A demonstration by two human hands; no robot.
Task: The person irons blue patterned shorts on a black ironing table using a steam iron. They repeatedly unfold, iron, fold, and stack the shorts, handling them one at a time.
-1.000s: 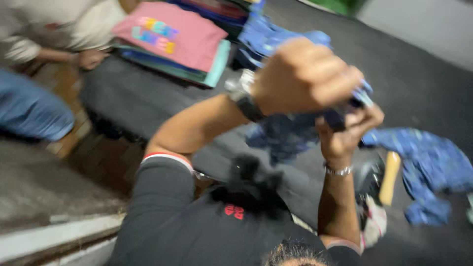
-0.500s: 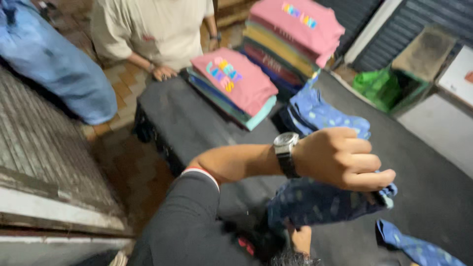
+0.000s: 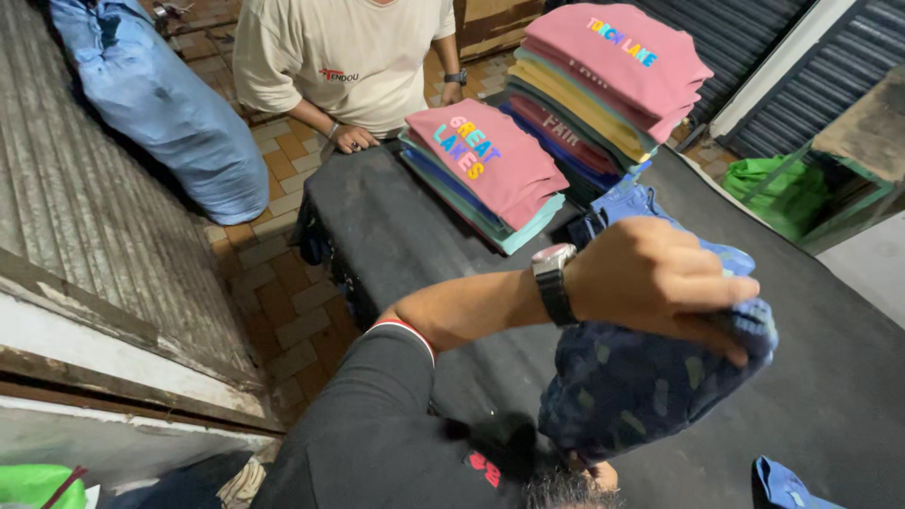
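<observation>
Much of the lower middle is hard to read: a dark head of hair and a black sleeve crowd the bottom edge, and only a sliver of the right hand [image 3: 596, 471] peeks out beneath the hanging cloth, so I cannot tell whether it is open or closed, or what it touches. The left hand [image 3: 660, 283], with a dark-strapped wristwatch [image 3: 551, 281] at the wrist, is raised in front of the camera, its fingers curled tight and pinched on the top edge of a navy patterned garment [image 3: 641, 386]. That garment hangs bunched below the fist, above the black table [image 3: 405, 226]; it is dark blue with small pale flecks, and its shape is lost in the folds. Just behind the fist lies a heap of lighter blue denim pieces [image 3: 641, 207], partly covered by the hand. Farther back sit a low stack of folded shirts [image 3: 490, 174] with a pink one on top, and a taller stack [image 3: 603, 75] beside it. Another person in a cream shirt [image 3: 330, 57] stands at the far end, cut off at the shoulders, one hand resting on the table's edge.
</observation>
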